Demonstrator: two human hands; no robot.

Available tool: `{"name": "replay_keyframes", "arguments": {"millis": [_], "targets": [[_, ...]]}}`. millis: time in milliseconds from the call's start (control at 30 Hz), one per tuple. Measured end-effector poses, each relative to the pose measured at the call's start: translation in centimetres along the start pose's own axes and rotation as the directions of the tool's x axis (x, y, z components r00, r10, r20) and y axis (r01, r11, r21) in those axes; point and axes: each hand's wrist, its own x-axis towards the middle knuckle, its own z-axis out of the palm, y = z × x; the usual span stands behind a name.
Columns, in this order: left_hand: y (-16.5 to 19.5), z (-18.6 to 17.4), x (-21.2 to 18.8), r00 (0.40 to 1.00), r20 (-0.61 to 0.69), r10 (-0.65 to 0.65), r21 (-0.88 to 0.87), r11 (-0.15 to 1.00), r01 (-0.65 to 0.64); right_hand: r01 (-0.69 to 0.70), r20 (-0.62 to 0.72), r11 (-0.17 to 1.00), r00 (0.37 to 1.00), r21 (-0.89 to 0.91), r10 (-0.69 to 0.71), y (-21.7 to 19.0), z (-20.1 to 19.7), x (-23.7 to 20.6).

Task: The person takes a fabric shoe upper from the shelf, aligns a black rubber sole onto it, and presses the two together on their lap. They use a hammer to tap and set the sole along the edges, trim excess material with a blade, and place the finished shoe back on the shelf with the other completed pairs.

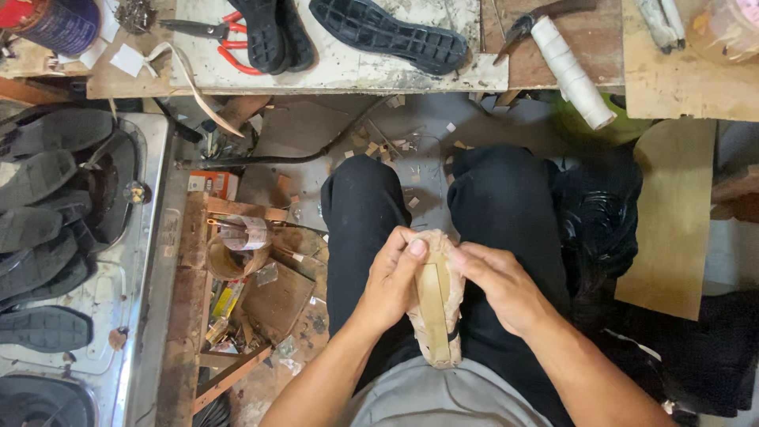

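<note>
Both hands on tan shoe upper (435, 308) over lap: left hand (393, 286) fingers wrapped around it, right hand (498, 286) fingertips pinching its top edge.

Shoe last (436, 304) on lap, between left hand (393, 278) and right hand (496, 282), both touching it. Ahead, tabletop (332, 75) with two soles (387, 32), pliers (213, 35) left of them, hammer (565, 59) to right. Stack of soles (47, 229) on stove (150, 261) far left. Tape roll (249, 232) in crate (277, 292) between stove and left knee.
</note>
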Motion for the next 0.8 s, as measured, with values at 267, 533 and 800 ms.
{"name": "replay_keyframes", "arguments": {"millis": [267,533,800], "targets": [[1.6,1.2,1.2,0.998,-0.064,0.000,0.149,0.989,0.009,0.259,-0.082,0.731,0.915,-0.631,-0.395,-2.2,3.0,0.3],[0.7,-0.2,0.0,0.988,-0.153,0.015,0.258,0.966,0.025,0.260,0.053,0.675,0.949,-0.690,-0.311,-2.6,3.6,0.3],[0.7,-4.9,1.4,0.996,-0.090,0.000,-0.161,0.987,-0.014,0.363,0.134,0.498,0.890,-0.787,-0.436,-10.1,4.4,7.2]]}}
